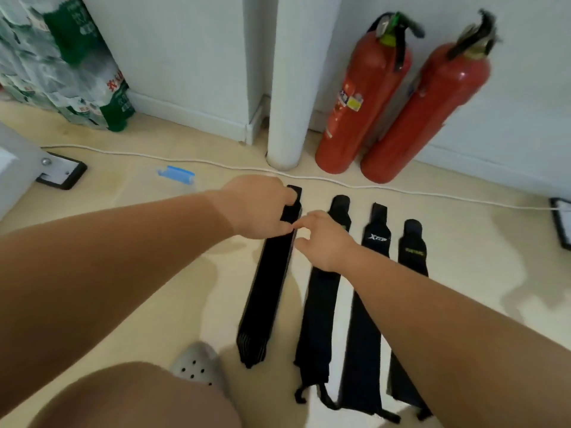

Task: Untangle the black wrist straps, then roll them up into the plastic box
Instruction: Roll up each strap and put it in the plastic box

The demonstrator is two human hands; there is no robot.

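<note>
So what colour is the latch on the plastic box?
Blue. The latch shows best in the head view.

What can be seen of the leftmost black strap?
The leftmost black strap lies straight on the floor, apart from three straps to its right. It looks like fabric, faintly ribbed at the near end; its far end seems folded back. The left hand holds that fold; the right hand pinches its right edge.
</note>
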